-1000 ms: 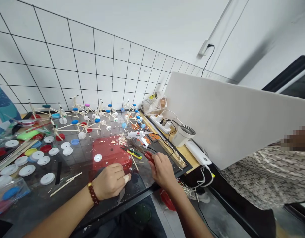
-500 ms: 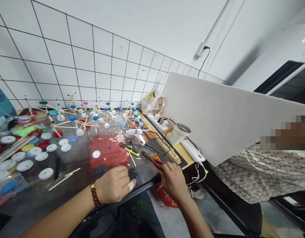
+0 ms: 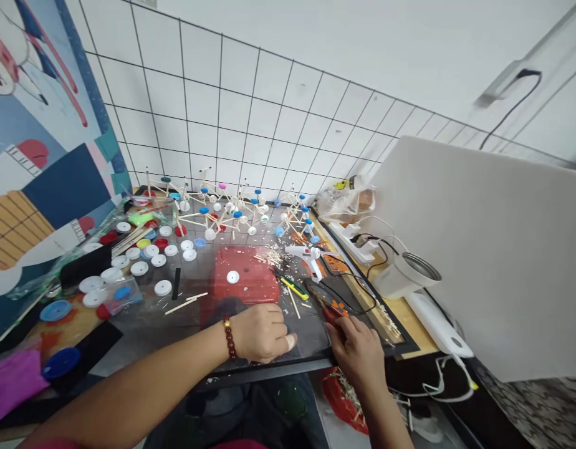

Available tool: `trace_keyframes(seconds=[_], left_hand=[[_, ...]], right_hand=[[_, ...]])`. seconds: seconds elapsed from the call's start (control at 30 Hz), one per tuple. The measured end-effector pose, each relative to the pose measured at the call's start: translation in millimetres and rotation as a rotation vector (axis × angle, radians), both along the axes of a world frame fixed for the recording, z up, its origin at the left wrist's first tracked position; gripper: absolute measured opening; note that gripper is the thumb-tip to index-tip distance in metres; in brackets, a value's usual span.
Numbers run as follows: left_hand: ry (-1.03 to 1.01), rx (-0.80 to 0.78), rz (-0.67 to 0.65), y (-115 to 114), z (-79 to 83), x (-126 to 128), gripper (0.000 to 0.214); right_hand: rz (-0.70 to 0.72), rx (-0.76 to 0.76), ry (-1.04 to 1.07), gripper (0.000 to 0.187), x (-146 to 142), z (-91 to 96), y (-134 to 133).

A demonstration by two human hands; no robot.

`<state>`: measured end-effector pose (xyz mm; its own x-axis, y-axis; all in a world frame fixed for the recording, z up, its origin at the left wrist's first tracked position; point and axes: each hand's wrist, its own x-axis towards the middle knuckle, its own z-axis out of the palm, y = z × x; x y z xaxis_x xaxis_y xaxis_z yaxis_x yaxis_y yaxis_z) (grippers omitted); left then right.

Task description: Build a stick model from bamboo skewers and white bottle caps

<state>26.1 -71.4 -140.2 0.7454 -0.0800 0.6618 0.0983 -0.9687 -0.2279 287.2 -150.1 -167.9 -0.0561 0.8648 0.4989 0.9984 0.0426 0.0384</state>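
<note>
My left hand (image 3: 262, 332) rests curled into a loose fist on the glass tabletop (image 3: 194, 318), a bead bracelet on its wrist and a bandage on one fingertip; what it holds, if anything, is hidden. My right hand (image 3: 358, 352) grips the red handles of the pliers (image 3: 326, 302) near the table's front right corner. A thin wooden stick (image 3: 293, 304) lies between the two hands. Just beyond lie a yellow-green utility knife (image 3: 292, 285) and a white glue gun (image 3: 309, 255).
Stick-and-bottle-cap models (image 3: 232, 209) stand along the tiled wall. Loose white, red and blue caps (image 3: 143, 262) spread on the left. A large white foam board (image 3: 494, 249) leans on the right, with a white cup (image 3: 407, 274) and power strip (image 3: 356, 240) beside it.
The view has swung left, bringing in the painted wall panel. My right hand has drawn back toward the table's front edge with the pliers. The left hand stays curled in place.
</note>
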Motion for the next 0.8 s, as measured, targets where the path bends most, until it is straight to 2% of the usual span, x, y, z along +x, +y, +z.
trace_keyframes(seconds=[0.13, 0.2, 0.27, 0.37, 0.47, 0.53, 0.6, 0.67, 0.73, 0.8], left_hand=[[0.004, 0.033, 0.019, 1.9, 0.7, 1.7, 0.020], [-0.010, 0.070, 0.057, 5.1, 9.9, -1.2, 0.019], [-0.024, 0.082, 0.166, 12.3, 26.3, -15.4, 0.021], [-0.033, -0.066, 0.497, 32.3, 56.4, -69.2, 0.026], [-0.055, -0.362, 0.971, 56.6, 80.0, -152.1, 0.026], [0.097, -0.577, 1.278, 66.9, 89.6, -204.1, 0.027], [0.264, -0.705, 1.483, 67.5, 94.9, -239.0, 0.036], [0.301, -0.693, 1.499, 58.5, 95.9, -251.3, 0.042], [0.227, -0.638, 1.476, 44.4, 91.2, -244.2, 0.040], [0.136, -0.703, 1.281, 30.7, 79.8, -227.7, 0.032]], right_hand=[[-0.037, 0.149, 0.015, 0.030, -7.2, 4.0, -3.0], [-0.006, 0.239, 0.071, 0.030, -15.3, 7.3, -6.6], [0.087, 0.273, 0.115, 0.024, -27.0, 9.5, -10.6], [0.252, 0.246, 0.153, 0.014, -46.7, 6.3, -15.6], [0.356, 0.223, 0.214, 0.011, -60.5, -5.2, -17.4], [0.406, 0.205, 0.231, 0.015, -64.1, -13.5, -16.8], [0.441, 0.207, 0.239, 0.017, -64.2, -19.0, -15.6], [0.453, 0.212, 0.250, 0.017, -62.5, -21.4, -14.5], [0.454, 0.204, 0.259, 0.017, -60.3, -22.5, -14.1], [0.451, 0.190, 0.265, 0.017, -58.2, -24.2, -14.5]])
